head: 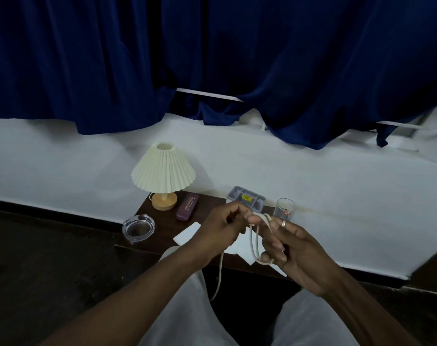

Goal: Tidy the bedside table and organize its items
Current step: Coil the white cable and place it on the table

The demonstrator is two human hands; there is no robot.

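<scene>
A pale cord (254,242) is looped around the fingers of my right hand (297,250), whose thumb pinches the loops at the bottom. My left hand (220,232) pinches the cord near its top end, and a loose length hangs down from under it towards my lap. Both hands hover above the front of the dark bedside table (160,222). White paper sheets (187,233) lie on the table, partly hidden by my hands.
On the table stand a pleated cream lamp (163,174), a purple glasses case (187,206), a clear glass ashtray (138,228), a grey organizer tray (246,198) and a drinking glass (285,208). A white wall and blue curtains (212,58) lie behind.
</scene>
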